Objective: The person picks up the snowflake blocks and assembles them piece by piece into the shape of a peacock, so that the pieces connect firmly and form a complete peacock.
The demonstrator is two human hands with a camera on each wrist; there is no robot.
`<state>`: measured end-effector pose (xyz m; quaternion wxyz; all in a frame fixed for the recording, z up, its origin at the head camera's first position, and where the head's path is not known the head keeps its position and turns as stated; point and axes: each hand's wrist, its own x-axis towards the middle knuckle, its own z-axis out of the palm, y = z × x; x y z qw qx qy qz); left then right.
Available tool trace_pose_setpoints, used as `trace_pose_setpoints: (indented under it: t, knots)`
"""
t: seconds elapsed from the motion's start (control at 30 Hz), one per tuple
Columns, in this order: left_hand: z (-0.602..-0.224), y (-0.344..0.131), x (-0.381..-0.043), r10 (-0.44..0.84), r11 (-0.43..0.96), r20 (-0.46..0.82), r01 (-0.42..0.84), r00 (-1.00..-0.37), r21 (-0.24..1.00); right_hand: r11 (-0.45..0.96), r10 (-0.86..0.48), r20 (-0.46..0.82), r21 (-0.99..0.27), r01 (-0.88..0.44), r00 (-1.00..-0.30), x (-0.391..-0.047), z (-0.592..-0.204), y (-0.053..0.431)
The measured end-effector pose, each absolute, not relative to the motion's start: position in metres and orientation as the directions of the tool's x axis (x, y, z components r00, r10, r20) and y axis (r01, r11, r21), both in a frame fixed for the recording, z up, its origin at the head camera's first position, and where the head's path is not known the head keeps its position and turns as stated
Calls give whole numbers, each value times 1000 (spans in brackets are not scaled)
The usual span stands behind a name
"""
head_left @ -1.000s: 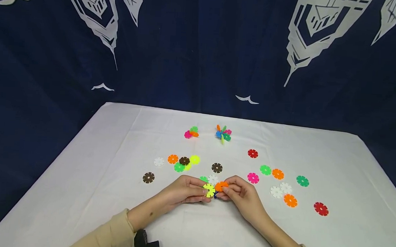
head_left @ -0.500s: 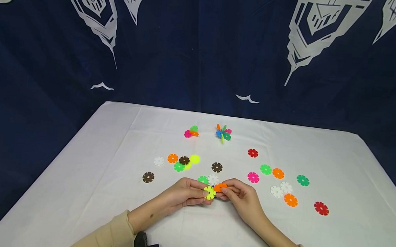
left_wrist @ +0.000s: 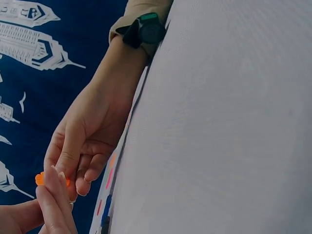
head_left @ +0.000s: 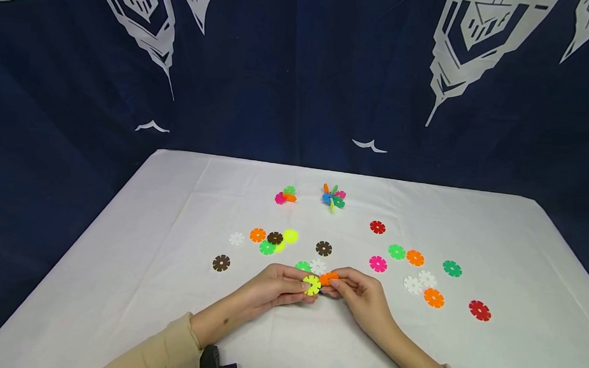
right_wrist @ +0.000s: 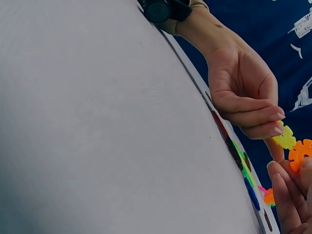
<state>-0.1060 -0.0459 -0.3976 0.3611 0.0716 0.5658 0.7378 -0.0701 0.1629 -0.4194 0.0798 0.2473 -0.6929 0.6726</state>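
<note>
Notched plastic snowflake discs are in both hands, held close together above the white table. In the head view my left hand point(head_left: 279, 286) pinches a yellow disc point(head_left: 312, 285) between thumb and fingers. My right hand point(head_left: 361, 294) pinches an orange disc point(head_left: 328, 278) right beside it. The right wrist view shows the yellow disc point(right_wrist: 284, 137) and the orange disc point(right_wrist: 301, 155) edge to edge; whether their notches interlock I cannot tell. A dark bit shows below the orange disc, mostly hidden by fingers. Fingers cover most of the orange disc point(left_wrist: 40, 179) in the left wrist view.
Loose discs lie on the white cloth point(head_left: 169, 288), among them a brown one point(head_left: 221, 263), a pink one point(head_left: 377, 264) and a red one point(head_left: 480, 310). Two joined clusters, a small one point(head_left: 286, 195) and a larger one point(head_left: 334, 198), sit at the back. A dark blue curtain point(head_left: 290, 83) hangs behind.
Both hands stay together at nearly the same spot. The orange disc tilts flatter and shifts slightly against the yellow disc. The dark blue bit between them shows less than a second ago.
</note>
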Motion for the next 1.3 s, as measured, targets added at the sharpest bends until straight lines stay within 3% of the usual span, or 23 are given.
trace_pose_setpoints:
  t: [0.43, 0.77, 0.93, 1.07, 1.3]
  knots:
    - [-398, -45, -105, 621, -101, -295, -447, -726, 889, -64, -235, 454, -890, -452, -860, -68, -420, 161]
    - [-397, -42, -101, 607, -103, -300, -447, -736, 889, 67, -206, 423, -894, -443, -883, -65, -423, 154]
    - [-392, -48, -110, 577, -146, -231, -377, -783, 915, 133, -213, 405, -890, -437, -889, -72, -414, 159]
    - [-390, -57, -122, 509, -172, -197, -323, -838, 930, 311, -136, 359, -869, -384, -923, -84, -411, 168]
    - [-397, -62, -130, 431, -199, -245, -357, -868, 913, 651, -63, 316, -707, -279, -947, -118, -411, 164]
